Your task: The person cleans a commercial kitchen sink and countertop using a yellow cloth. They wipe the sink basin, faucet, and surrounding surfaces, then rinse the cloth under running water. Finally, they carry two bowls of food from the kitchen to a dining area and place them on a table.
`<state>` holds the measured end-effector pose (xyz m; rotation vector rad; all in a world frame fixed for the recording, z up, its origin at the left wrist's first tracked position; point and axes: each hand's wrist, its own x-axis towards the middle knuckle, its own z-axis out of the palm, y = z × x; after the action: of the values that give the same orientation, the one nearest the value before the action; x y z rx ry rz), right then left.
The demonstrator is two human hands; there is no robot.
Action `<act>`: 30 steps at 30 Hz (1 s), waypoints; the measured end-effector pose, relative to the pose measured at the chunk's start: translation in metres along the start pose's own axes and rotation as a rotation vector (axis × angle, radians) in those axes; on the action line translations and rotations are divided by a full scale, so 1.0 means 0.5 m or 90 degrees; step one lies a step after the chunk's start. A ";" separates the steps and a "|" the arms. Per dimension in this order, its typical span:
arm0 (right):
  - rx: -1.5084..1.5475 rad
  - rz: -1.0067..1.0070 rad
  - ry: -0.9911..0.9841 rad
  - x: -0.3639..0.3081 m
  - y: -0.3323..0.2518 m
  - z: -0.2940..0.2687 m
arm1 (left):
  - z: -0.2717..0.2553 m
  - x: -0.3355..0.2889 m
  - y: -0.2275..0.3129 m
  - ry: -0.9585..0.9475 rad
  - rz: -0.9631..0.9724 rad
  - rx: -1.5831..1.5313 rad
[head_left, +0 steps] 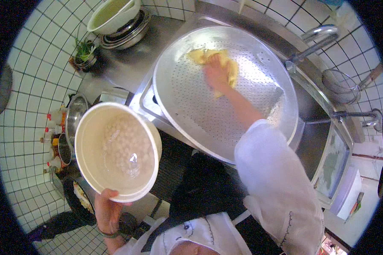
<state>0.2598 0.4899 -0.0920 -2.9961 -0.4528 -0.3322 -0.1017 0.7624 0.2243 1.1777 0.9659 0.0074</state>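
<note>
My left hand point(108, 209) grips the near rim of a deep cream-coloured bowl point(150, 127), thumb over the edge. Inside the bowl, many small pale round pieces point(125, 146) lie under clear liquid with a bright glint on it. To the right is a very wide, shallow metal steamer pan point(191, 102) with a perforated bottom. My right hand point(216, 73) reaches into it and presses a crumpled yellow cloth point(230, 70) on its far part. The fingers are slightly blurred against the cloth.
Stacked bowls point(119, 27) and a green plant in a pot point(85, 55) stand at the back left. Two taps point(312, 44) jut from the right, over a sink point(312, 142). A strainer point(342, 85) hangs there. Bottles point(53, 131) and a dark pan point(78, 199) sit at left.
</note>
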 end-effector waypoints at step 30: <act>0.877 0.694 0.119 -1.087 0.336 -0.671 | 0.035 0.484 0.083 -0.515 -0.137 -0.406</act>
<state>-0.2634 0.1356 0.1003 -1.4718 0.6996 -0.0852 0.0781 0.8809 0.1050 0.4006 0.3094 -0.2924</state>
